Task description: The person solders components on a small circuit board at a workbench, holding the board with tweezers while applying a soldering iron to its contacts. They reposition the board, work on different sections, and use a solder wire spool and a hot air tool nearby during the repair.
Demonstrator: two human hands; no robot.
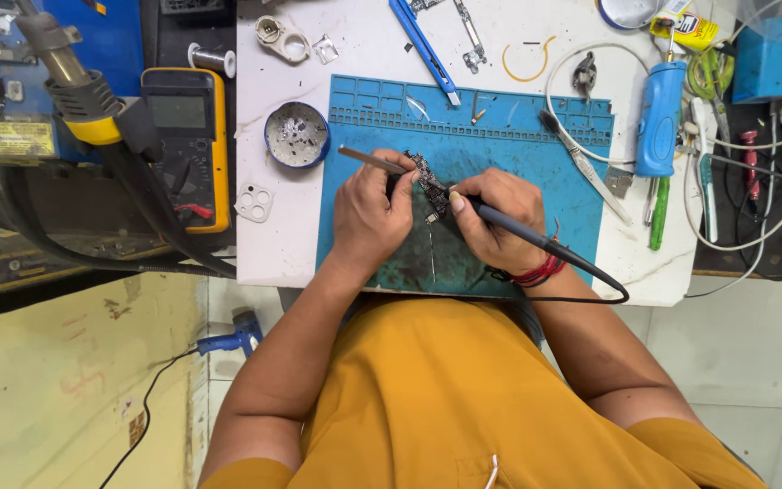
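Mustard-yellow shirt (pixel 445 398) fills the near edge of the frame as a person bends over a white workbench (pixel 273 226), both forearms reaching away onto a teal repair mat (pixel 536 145). At the mat's centre lies a small dark circuit board (pixel 431 184), pinned between the two hands. The left hand (pixel 368 217) is curled, its fingers pinching metal tweezers (pixel 368 159) whose tips point right at the board. The right hand (pixel 495 217), a red thread at the wrist, is closed pen-style around a slim black soldering iron (pixel 536 237), tip angled left onto the board, cord trailing off to the right.

With both tools meeting at one tiny spot, a slip of the hot tip could lift a neighbouring part or bridge solder across pads; lingering there could scorch the board. The knuckles sit close to the tip, so a burn looks possible. A yellow multimeter (pixel 187 145) and a small round tin (pixel 296 134) rest to the left.
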